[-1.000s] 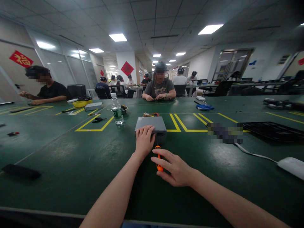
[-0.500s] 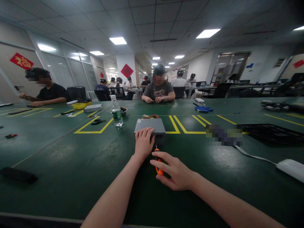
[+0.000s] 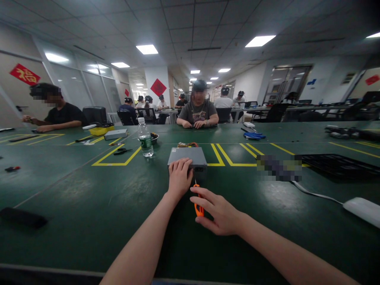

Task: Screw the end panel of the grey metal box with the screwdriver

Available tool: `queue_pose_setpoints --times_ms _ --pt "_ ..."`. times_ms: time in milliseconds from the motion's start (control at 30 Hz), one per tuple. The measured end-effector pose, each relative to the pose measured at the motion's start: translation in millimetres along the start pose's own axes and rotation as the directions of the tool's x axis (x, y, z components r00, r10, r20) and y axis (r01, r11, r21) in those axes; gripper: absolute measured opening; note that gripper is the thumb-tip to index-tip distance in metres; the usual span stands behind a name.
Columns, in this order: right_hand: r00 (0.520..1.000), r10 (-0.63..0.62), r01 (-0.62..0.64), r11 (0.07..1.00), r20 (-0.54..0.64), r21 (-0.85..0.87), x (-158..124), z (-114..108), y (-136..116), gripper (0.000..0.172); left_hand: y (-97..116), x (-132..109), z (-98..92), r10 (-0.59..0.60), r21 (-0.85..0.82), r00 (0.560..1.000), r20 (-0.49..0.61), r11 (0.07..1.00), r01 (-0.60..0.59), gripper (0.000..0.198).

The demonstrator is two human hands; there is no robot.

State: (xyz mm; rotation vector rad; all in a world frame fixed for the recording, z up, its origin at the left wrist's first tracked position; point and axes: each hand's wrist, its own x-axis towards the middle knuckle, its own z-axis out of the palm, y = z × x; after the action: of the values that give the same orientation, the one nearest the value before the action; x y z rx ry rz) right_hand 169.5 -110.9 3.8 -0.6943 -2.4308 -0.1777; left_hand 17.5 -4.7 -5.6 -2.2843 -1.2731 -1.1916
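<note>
A grey metal computer power supply (image 3: pixel 187 154) lies on the green table, with colored cables (image 3: pixel 188 145) bunched behind it. My left hand (image 3: pixel 179 176) grips its near left part, fingers over the top and thumb down the front side. In my right hand (image 3: pixel 218 211) is a screwdriver (image 3: pixel 198 204) with an orange and black handle, held between thumb and fingers. Its thin shaft points away from me at the near face of the power supply, below the socket. Whether the tip touches a screw I cannot tell.
A water bottle (image 3: pixel 145 138) stands left of the power supply, near black pliers (image 3: pixel 122 151). Blue gloves (image 3: pixel 253 135) lie farther back. To the right are a black panel (image 3: pixel 341 165) and a white device (image 3: pixel 362 210) with a cable. A person (image 3: pixel 198 109) sits opposite.
The screwdriver handle has turned slightly in my right hand, and the fingers have shifted a little. My left hand stays on the power supply.
</note>
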Motion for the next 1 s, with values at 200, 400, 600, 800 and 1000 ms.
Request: queue_pose_setpoints --times_ms 200,400,600,800,1000 --pt "0.985 0.002 0.001 1.000 -0.173 0.019 4.7 3.7 4.7 0.035 0.3 -0.4 1.1 -0.004 0.004 1.000 -0.012 1.000 0.004 0.031" --pt "0.996 0.032 -0.032 0.999 -0.081 0.009 0.6 5.0 3.3 0.042 0.8 0.0 -0.2 -0.001 0.004 1.000 -0.014 1.000 0.001 0.030" --pt "0.997 -0.061 0.055 0.993 -0.055 -0.101 5.4 1.6 2.4 0.036 0.2 -0.1 0.0 -0.002 0.009 1.000 -0.013 1.000 0.002 0.031" --pt "0.988 0.016 -0.023 0.999 -0.152 -0.045 0.4 3.2 7.1 0.037 1.9 -0.6 -2.4 0.002 0.015 1.000 -0.007 1.000 -0.002 0.030" --pt "0.997 -0.062 0.067 0.991 0.051 -0.117 1.8 1.9 3.3 0.041 1.6 0.2 -1.1 0.003 0.012 1.000 -0.017 1.000 -0.003 0.030"
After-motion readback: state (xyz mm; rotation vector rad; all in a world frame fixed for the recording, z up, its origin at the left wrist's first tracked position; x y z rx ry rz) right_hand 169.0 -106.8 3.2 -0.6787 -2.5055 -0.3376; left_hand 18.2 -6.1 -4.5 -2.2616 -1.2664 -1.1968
